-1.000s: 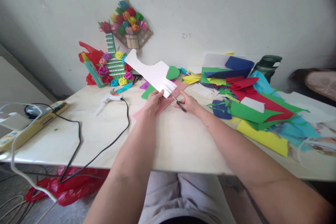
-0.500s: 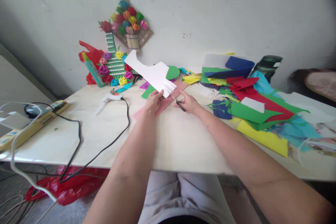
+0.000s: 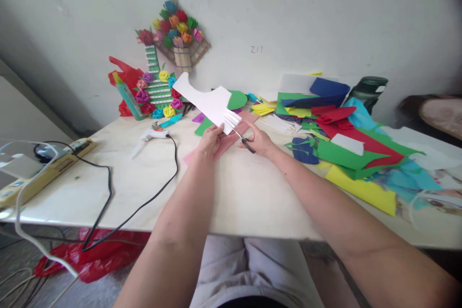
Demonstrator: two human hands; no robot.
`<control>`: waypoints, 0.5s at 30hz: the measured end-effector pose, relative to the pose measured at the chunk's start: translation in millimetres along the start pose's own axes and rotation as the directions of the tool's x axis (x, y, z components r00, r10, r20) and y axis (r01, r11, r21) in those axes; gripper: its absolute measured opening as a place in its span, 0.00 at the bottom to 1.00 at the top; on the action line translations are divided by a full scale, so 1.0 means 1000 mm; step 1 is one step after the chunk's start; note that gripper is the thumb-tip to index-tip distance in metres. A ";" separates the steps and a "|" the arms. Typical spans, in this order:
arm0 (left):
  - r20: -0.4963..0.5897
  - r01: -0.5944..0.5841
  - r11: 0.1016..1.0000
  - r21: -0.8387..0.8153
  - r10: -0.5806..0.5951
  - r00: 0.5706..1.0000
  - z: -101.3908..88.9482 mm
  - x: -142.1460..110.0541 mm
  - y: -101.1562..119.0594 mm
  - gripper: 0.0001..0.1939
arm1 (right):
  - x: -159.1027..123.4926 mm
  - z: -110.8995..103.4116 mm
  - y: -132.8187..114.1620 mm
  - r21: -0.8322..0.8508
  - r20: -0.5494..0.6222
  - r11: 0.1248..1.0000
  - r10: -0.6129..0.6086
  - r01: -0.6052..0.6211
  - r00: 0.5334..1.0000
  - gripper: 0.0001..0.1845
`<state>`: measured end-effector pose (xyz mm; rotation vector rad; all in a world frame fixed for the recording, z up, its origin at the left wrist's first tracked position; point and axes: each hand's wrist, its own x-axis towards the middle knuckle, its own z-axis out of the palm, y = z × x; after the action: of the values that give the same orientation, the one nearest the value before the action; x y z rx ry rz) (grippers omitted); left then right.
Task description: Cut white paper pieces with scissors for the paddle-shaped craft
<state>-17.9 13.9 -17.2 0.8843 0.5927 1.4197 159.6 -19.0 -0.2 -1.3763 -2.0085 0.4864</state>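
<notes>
A smooth white sheet with a deeply scooped edge (image 3: 207, 101) angles over a pale, lightly stained tabletop (image 3: 249, 197), its near right side slit into narrow, slightly fanned strips. The left hand (image 3: 211, 140) pinches the sheet's near end, thumb on top and fingers curled. The right hand (image 3: 260, 141) grasps slim metal scissors with black handles (image 3: 248, 145), forefinger extended along them, blades reaching the slit edge of the white sheet; how far the blades are parted is too small to tell. Beneath lies a flat pink sheet (image 3: 225, 147), running diagonally under the work.

To the left rests a white plastic glue gun (image 3: 153, 134), its thin black cord (image 3: 175, 154) looping toward the table's front edge. Behind it stands a green guitar-shaped ornament (image 3: 160, 91), banded in white and ringed with ruffled, rosette-like flowers, beside a translucent turquoise bottle with a yellow-green tip (image 3: 130, 98). Against the wall, a bundled straw-coloured holder (image 3: 182, 60) carries bright tulip-shaped blooms. At right spreads a heap of matte, irregular offcuts, among them a pointed green piece (image 3: 353, 156), a folded yellow sheet (image 3: 364, 190) and loose white strips (image 3: 279, 122).
</notes>
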 end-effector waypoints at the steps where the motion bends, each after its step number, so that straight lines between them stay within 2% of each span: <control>1: -0.005 0.001 1.000 -0.002 -0.001 1.000 0.000 0.000 0.000 0.07 | 0.000 0.000 0.000 -0.005 -0.008 1.000 -0.008 0.008 1.000 0.49; 9: -0.029 0.024 1.000 0.019 -0.024 0.999 0.004 -0.002 0.002 0.08 | 0.000 -0.001 -0.003 -0.036 -0.035 0.998 -0.050 0.049 0.998 0.51; 15: -0.054 -0.008 0.999 0.038 0.010 0.999 0.007 -0.006 0.006 0.10 | -0.001 -0.001 -0.001 -0.035 -0.054 0.998 -0.060 0.059 0.997 0.50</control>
<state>-16.4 6.7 -9.6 0.8819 0.6589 1.4485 159.7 -19.9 1.0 -1.3314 -2.0152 0.3860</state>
